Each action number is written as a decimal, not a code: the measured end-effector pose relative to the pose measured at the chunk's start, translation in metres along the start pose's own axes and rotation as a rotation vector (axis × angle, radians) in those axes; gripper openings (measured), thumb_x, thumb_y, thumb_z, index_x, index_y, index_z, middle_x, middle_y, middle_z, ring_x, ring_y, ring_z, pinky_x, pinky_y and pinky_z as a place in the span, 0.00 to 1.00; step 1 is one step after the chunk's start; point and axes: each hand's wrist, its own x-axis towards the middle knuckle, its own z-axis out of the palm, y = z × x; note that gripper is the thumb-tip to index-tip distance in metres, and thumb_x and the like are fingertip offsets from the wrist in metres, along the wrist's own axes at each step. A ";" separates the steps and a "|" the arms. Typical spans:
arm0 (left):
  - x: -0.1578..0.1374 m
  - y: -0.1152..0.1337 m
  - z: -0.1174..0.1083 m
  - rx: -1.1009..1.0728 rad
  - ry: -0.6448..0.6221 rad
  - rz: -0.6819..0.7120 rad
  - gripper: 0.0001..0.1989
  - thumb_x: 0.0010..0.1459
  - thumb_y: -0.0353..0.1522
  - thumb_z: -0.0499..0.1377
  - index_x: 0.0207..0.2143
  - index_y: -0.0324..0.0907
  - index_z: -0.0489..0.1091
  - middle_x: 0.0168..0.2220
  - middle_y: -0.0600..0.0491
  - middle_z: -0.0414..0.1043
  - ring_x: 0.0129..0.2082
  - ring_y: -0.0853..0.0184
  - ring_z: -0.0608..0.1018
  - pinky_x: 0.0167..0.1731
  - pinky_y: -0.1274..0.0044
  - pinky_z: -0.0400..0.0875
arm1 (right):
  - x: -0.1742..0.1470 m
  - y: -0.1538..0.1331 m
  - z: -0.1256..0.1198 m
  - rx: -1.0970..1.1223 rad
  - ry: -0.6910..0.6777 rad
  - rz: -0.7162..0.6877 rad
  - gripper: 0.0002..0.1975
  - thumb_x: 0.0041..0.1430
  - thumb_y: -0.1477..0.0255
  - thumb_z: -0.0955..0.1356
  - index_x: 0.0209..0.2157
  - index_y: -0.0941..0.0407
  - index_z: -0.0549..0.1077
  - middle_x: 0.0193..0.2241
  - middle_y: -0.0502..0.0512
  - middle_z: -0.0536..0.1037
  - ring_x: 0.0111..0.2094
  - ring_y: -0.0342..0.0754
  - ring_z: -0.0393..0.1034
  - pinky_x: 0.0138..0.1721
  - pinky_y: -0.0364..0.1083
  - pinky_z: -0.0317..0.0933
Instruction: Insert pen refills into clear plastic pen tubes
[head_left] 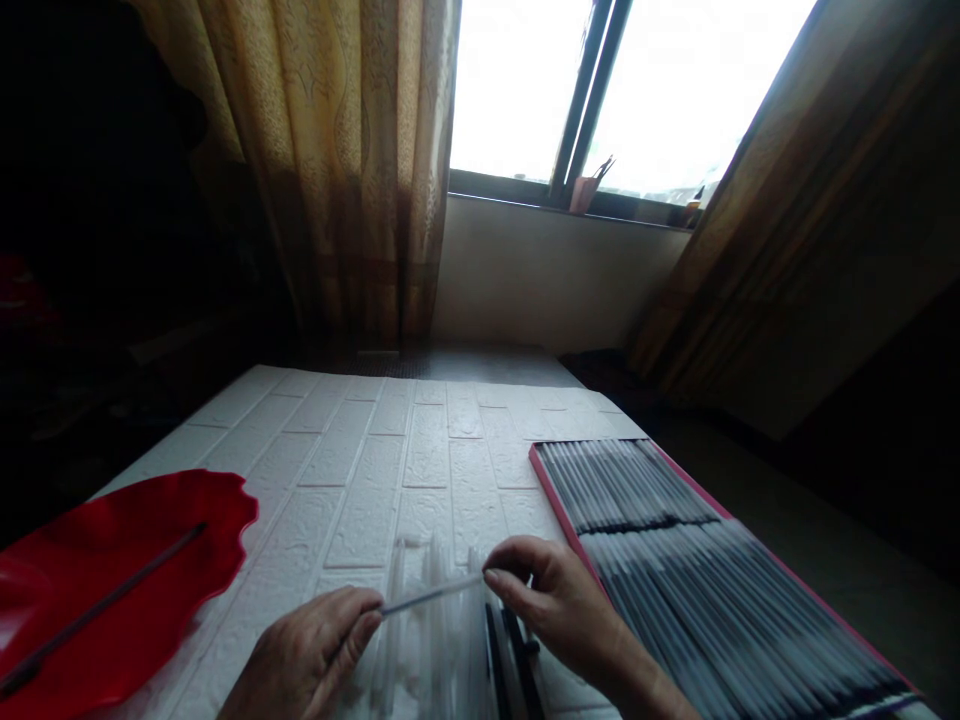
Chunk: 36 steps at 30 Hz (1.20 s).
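Between my hands, a thin pale translucent tube (431, 597) stretches nearly level, rising slightly to the right. Its left end is pinched by my left hand (311, 650), fingers closed. My right hand (551, 595) grips the other end between thumb and forefinger. Several clear plastic tubes (431, 655), blurred, lie on the table just below it. Beside them, partly under my right hand, are some black pen-like sticks (510, 660). A red scallop-edged plate (172, 590) on the left holds one dark slim stick (112, 605).
At the right, a red-edged box (551, 490) holds two packed rows of slim, pen-like sticks (720, 600). The tabletop (390, 440) has a white brick pattern. Beyond it are curtains (337, 180), a window (517, 90) and a pink cup (583, 194) on the sill.
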 end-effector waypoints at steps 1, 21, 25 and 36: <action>0.000 -0.001 0.000 -0.004 -0.001 0.000 0.13 0.68 0.39 0.48 0.40 0.50 0.71 0.32 0.60 0.81 0.31 0.71 0.84 0.32 0.87 0.76 | 0.000 0.000 0.000 0.017 0.000 0.008 0.08 0.54 0.71 0.67 0.27 0.59 0.78 0.23 0.52 0.76 0.26 0.45 0.69 0.28 0.42 0.59; -0.002 -0.003 0.001 0.029 0.097 -0.024 0.09 0.66 0.41 0.51 0.41 0.53 0.69 0.31 0.63 0.82 0.29 0.73 0.85 0.31 0.89 0.76 | 0.011 0.007 -0.024 0.799 0.735 0.061 0.15 0.45 0.61 0.74 0.30 0.56 0.70 0.25 0.48 0.75 0.21 0.39 0.62 0.19 0.37 0.53; -0.008 -0.010 0.007 0.006 0.075 -0.076 0.07 0.66 0.41 0.52 0.41 0.54 0.69 0.32 0.64 0.82 0.30 0.73 0.84 0.30 0.89 0.76 | 0.010 0.009 -0.018 0.633 0.593 0.046 0.13 0.50 0.62 0.71 0.31 0.56 0.70 0.22 0.45 0.70 0.19 0.38 0.57 0.19 0.37 0.52; -0.004 -0.009 0.005 0.020 0.098 -0.035 0.11 0.66 0.43 0.51 0.41 0.52 0.70 0.31 0.61 0.82 0.28 0.70 0.85 0.29 0.87 0.77 | 0.014 0.016 -0.001 -0.002 0.219 0.070 0.08 0.53 0.67 0.64 0.25 0.56 0.70 0.22 0.50 0.72 0.25 0.46 0.67 0.26 0.42 0.58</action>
